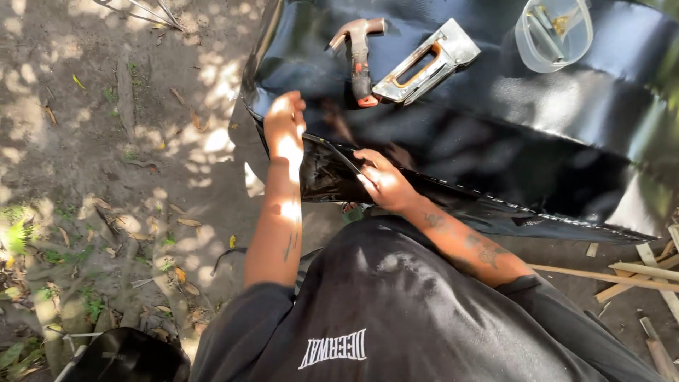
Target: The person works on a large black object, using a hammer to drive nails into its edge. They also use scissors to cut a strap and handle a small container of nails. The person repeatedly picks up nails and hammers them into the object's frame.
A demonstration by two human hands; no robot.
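I count one steel claw hammer with a red-and-black grip and one silver metal staple gun, upper middle. One clear plastic tub sits upper right. Two bare hands, left hand and right hand, at centre.
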